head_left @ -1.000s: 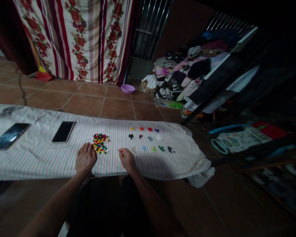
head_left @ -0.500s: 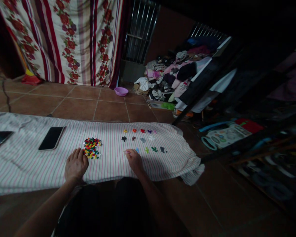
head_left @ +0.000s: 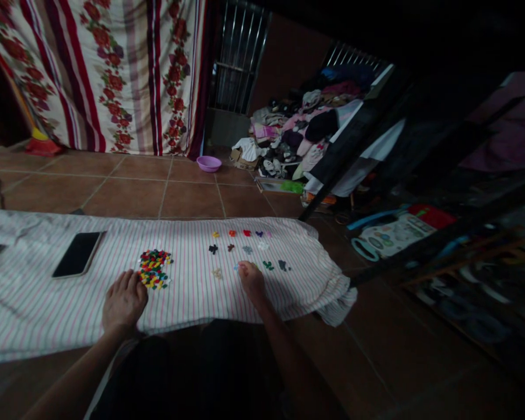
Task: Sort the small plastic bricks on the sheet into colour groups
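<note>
L hand (head_left: pixel 125 300) lies flat by the mixed pile of tiny, many-coloured, plastic-looking bits (head_left: pixel 154 269) on white striped cloth (head_left: pixel 188 297). R hand (head_left: pixel 251 283) is btwn beige bits (head_left: pixel 217 273) & dark-green bits (head_left: pixel 268 265), grip narrow; can't tell if it's holding any. Prob. best slow, w/o bumps.

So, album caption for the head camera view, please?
Left hand beside a multicoloured pile of small pieces, right hand among single-colour groups.

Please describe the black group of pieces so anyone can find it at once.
Find the long striped cloth, then the large mixed-colour pile by the left hand. Right of this pile lie rows of small groups; the black group is leftmost in the middle row. Its colour separates it from the yellow group behind and the brown group beside it.
</note>
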Tool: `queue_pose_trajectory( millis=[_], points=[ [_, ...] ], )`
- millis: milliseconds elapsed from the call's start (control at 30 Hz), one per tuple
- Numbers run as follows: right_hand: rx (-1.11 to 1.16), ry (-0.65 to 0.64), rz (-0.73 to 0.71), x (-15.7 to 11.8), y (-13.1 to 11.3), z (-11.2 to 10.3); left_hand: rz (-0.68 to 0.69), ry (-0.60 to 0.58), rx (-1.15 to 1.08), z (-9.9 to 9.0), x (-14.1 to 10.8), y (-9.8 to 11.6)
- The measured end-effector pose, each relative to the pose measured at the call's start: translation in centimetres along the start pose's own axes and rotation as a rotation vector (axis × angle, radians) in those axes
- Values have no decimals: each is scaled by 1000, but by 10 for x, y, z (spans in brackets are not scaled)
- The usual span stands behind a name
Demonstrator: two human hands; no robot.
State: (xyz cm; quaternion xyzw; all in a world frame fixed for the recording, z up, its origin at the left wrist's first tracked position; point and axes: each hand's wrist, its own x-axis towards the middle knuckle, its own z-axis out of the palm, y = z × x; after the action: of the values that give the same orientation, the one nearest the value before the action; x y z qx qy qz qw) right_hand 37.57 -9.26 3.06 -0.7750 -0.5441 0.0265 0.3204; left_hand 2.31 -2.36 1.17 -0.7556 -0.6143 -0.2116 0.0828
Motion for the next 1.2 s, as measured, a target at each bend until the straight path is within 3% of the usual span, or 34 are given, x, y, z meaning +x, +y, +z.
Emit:
queue_pose_trajectory(
  millis=[500,933,1200],
  points=[
    [-57,58,152,38,57,-22,37,0,-160,4,0,-5],
    [-167,98,267,66,100,-46,9,-12,-138,10,-2,-7],
    [-98,102,412,91,121,-52,100,-19,-33,10,-2,-11]
  ],
)
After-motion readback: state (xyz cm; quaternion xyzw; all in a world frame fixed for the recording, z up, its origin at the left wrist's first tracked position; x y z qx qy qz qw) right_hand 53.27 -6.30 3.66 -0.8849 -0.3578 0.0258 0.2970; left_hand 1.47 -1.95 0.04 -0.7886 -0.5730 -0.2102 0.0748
